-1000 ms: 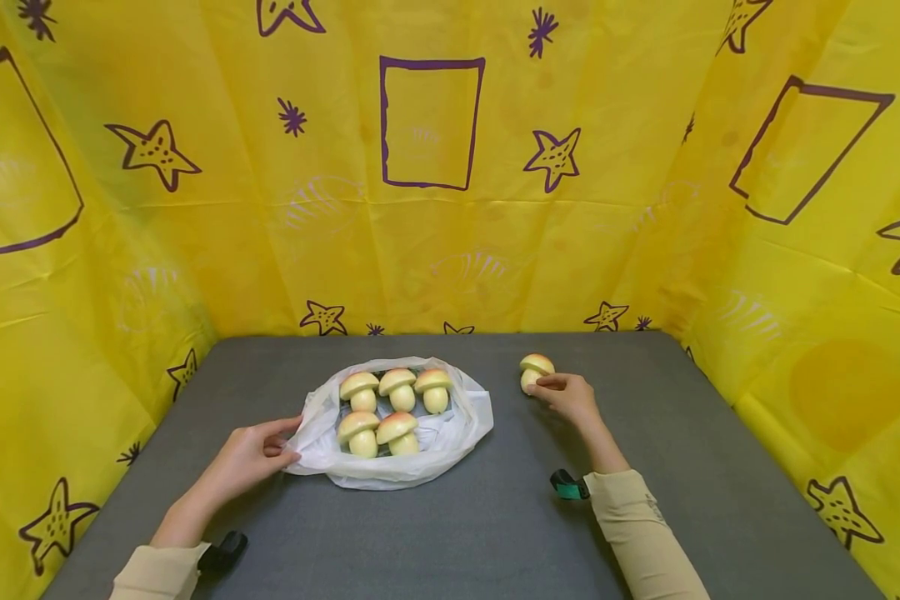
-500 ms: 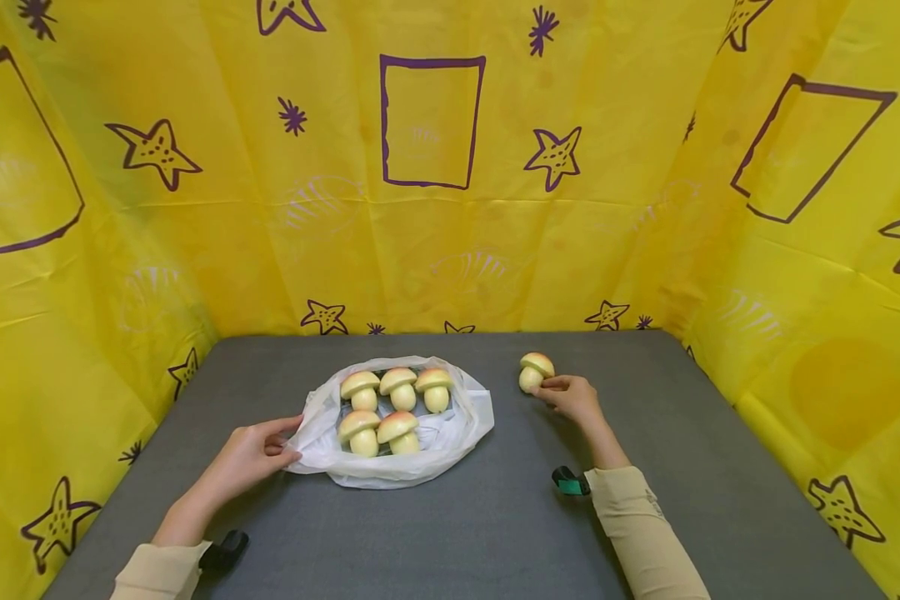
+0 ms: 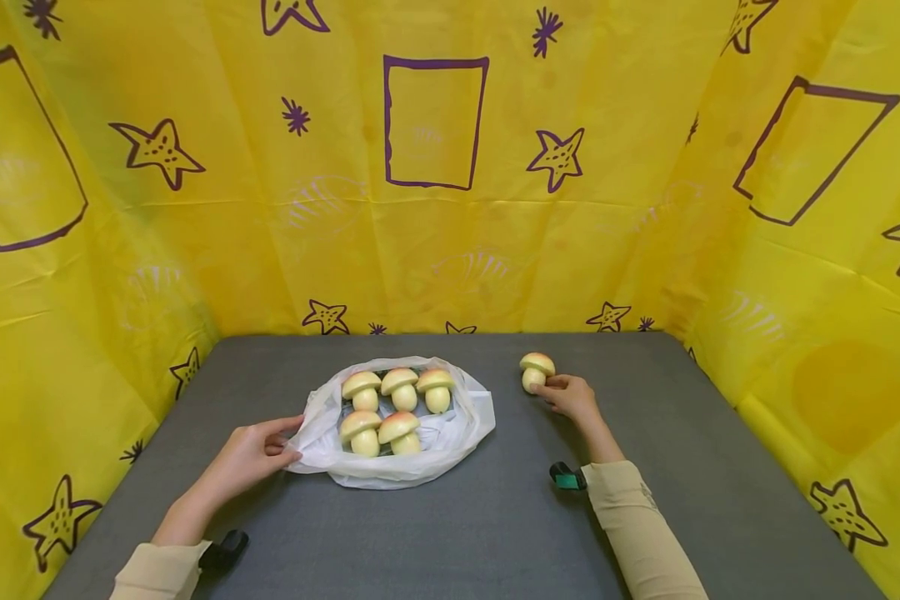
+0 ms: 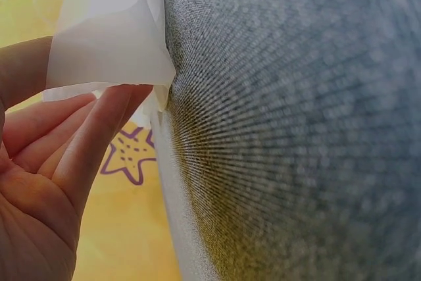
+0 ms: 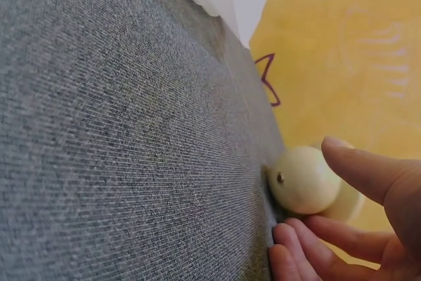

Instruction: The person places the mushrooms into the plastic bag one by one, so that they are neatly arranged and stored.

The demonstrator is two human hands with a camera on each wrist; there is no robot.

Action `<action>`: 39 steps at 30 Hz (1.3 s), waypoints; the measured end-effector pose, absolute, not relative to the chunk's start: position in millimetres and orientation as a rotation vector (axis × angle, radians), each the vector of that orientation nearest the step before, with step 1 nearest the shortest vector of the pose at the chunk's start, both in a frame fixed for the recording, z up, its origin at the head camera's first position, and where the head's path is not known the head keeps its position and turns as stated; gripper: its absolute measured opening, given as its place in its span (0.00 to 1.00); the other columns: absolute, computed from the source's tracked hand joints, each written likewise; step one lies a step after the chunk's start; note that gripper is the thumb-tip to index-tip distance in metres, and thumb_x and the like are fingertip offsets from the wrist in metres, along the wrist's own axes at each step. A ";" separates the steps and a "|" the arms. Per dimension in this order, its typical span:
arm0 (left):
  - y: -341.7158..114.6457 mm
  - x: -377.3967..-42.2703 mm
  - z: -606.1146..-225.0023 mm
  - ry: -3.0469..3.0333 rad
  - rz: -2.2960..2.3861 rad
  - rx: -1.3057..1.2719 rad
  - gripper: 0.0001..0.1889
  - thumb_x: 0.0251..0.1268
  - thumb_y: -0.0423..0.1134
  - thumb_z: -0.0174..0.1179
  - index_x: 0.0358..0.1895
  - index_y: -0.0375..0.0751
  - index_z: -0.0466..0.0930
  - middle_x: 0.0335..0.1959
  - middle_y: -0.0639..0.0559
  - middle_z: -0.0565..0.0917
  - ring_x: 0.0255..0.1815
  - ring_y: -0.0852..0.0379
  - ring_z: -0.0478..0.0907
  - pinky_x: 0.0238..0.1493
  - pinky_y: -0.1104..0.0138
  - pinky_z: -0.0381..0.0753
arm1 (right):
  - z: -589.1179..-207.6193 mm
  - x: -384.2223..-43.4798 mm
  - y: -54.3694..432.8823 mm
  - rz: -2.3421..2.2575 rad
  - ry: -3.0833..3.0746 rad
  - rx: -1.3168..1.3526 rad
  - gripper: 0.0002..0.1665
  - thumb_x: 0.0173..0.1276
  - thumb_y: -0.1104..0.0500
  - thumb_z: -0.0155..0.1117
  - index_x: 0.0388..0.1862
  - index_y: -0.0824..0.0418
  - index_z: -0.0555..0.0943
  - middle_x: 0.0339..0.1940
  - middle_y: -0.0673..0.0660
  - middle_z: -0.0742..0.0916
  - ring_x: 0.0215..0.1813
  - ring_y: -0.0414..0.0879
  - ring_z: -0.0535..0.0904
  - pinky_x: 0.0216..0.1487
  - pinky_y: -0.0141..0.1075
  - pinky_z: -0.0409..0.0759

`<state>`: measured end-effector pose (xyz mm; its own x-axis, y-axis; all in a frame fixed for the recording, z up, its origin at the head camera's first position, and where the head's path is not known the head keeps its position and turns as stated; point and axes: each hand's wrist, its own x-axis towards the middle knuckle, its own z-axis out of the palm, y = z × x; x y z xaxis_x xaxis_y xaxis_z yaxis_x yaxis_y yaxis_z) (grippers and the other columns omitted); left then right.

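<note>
On the left, a white plastic bag (image 3: 450, 454) lies with its mouth spread wide. Inside it several toy mushrooms (image 3: 399, 400) with pale stems and yellow-red caps lie in two rows. My left hand (image 3: 249, 457) pinches the bag's left edge; in the left wrist view the thin white film passes between thumb and fingers (image 4: 85, 143). Right of the bag, a single mushroom (image 3: 537, 364) lies on the table, cap toward the back. My right hand (image 3: 573, 402) holds its stem; in the right wrist view thumb and fingers flank the rounded stem end (image 5: 302, 179).
The dark grey table (image 3: 450, 542) carries the bag and the lone mushroom, with a gap between them. Yellow cloth (image 3: 435, 258) with drawn stars and frames surrounds the back and both sides. A black strap (image 3: 225, 550) and a black-green strap (image 3: 567, 477) sit at the wrists.
The lone mushroom has turned slightly, and my right fingers have shifted a little to the right along its stem. My left hand, the bag and its contents stay put.
</note>
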<state>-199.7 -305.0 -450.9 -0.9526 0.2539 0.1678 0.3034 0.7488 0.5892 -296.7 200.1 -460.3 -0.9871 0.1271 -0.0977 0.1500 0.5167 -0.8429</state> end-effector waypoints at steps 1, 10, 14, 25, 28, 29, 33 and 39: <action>-305.1 -199.8 -450.8 -2.866 -0.986 -0.455 0.27 0.51 0.38 0.70 0.57 0.34 0.77 0.44 0.41 0.85 0.35 0.57 0.84 0.34 0.70 0.84 | -460.8 -297.8 200.0 -1.504 2.720 0.258 0.31 0.59 0.50 0.70 0.54 0.72 0.78 0.49 0.67 0.85 0.39 0.51 0.85 0.35 0.34 0.84; -305.7 -199.3 -452.8 -2.851 -1.010 -0.450 0.27 0.52 0.38 0.70 0.57 0.35 0.78 0.46 0.41 0.85 0.35 0.58 0.84 0.34 0.73 0.82 | -463.9 -302.7 198.7 -1.425 2.747 0.357 0.33 0.59 0.43 0.68 0.50 0.69 0.81 0.30 0.58 0.87 0.30 0.45 0.83 0.31 0.32 0.82; -306.4 -199.3 -453.7 -2.857 -1.009 -0.447 0.27 0.52 0.38 0.70 0.58 0.35 0.77 0.48 0.40 0.84 0.36 0.58 0.84 0.35 0.71 0.84 | -465.1 -305.9 198.0 -1.389 2.761 0.368 0.35 0.58 0.39 0.67 0.50 0.68 0.81 0.32 0.59 0.87 0.27 0.43 0.82 0.30 0.32 0.81; -306.4 -198.8 -452.4 -2.868 -1.010 -0.459 0.27 0.53 0.40 0.70 0.58 0.35 0.77 0.49 0.40 0.84 0.36 0.58 0.84 0.35 0.69 0.84 | -469.6 -312.5 197.8 -1.382 2.764 0.381 0.34 0.58 0.39 0.67 0.48 0.68 0.82 0.28 0.57 0.86 0.24 0.40 0.79 0.29 0.32 0.80; -306.3 -198.7 -451.6 -2.872 -1.011 -0.458 0.27 0.53 0.39 0.70 0.58 0.35 0.77 0.49 0.40 0.84 0.36 0.57 0.84 0.35 0.68 0.84 | -468.7 -312.5 196.9 -1.391 2.751 0.397 0.34 0.58 0.39 0.67 0.48 0.68 0.82 0.28 0.56 0.85 0.24 0.41 0.79 0.29 0.32 0.79; -306.2 -198.6 -451.4 -2.873 -1.011 -0.457 0.27 0.53 0.39 0.70 0.58 0.35 0.77 0.49 0.40 0.84 0.36 0.57 0.84 0.35 0.67 0.84 | -468.8 -312.5 196.5 -1.396 2.746 0.396 0.34 0.58 0.40 0.67 0.49 0.68 0.82 0.28 0.56 0.85 0.25 0.41 0.79 0.28 0.32 0.79; -305.2 -198.1 -450.3 -2.877 -1.009 -0.451 0.27 0.53 0.39 0.70 0.58 0.35 0.77 0.48 0.39 0.84 0.36 0.56 0.84 0.35 0.67 0.84 | -468.6 -312.6 195.7 -1.419 2.727 0.412 0.33 0.57 0.40 0.68 0.48 0.68 0.82 0.29 0.55 0.84 0.25 0.41 0.79 0.29 0.31 0.77; -304.9 -197.7 -450.0 -2.873 -1.002 -0.451 0.27 0.53 0.39 0.70 0.58 0.34 0.77 0.48 0.39 0.84 0.36 0.55 0.84 0.35 0.67 0.84 | -469.1 -312.1 196.6 -1.456 2.722 0.417 0.32 0.56 0.43 0.70 0.47 0.69 0.82 0.29 0.56 0.85 0.25 0.41 0.79 0.29 0.31 0.78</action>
<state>-197.7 -304.9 -450.0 -0.9549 0.2520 0.1569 0.2949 0.7453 0.5980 -312.1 196.6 -469.1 -0.9637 0.2218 -0.1483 0.2465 0.5274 -0.8131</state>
